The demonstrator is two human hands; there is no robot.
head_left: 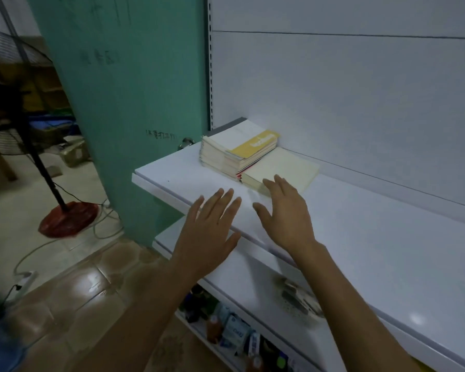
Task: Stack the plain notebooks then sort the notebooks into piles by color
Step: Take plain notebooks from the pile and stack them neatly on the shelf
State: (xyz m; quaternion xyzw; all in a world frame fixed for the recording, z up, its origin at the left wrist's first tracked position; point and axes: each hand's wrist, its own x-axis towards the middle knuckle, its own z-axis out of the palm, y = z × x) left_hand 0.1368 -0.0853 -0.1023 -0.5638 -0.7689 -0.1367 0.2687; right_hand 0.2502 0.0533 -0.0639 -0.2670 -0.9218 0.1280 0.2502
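A tall stack of notebooks (226,154) sits at the left back of the white shelf (360,237), with a yellow-and-white notebook (255,145) on top. Beside it to the right lies a low pile of plain cream notebooks (285,167). My right hand (285,210) is stretched out flat, its fingertips over the near edge of the cream pile. My left hand (210,224) hovers flat with spread fingers over the shelf's front edge, to the left of the right hand. Neither hand holds anything.
A green door (124,103) stands left of the shelf. A fan on a red base (67,218) and cables stand on the tiled floor at the left. Lower shelves hold small bottles and packets (234,328). A white back panel rises behind the shelf.
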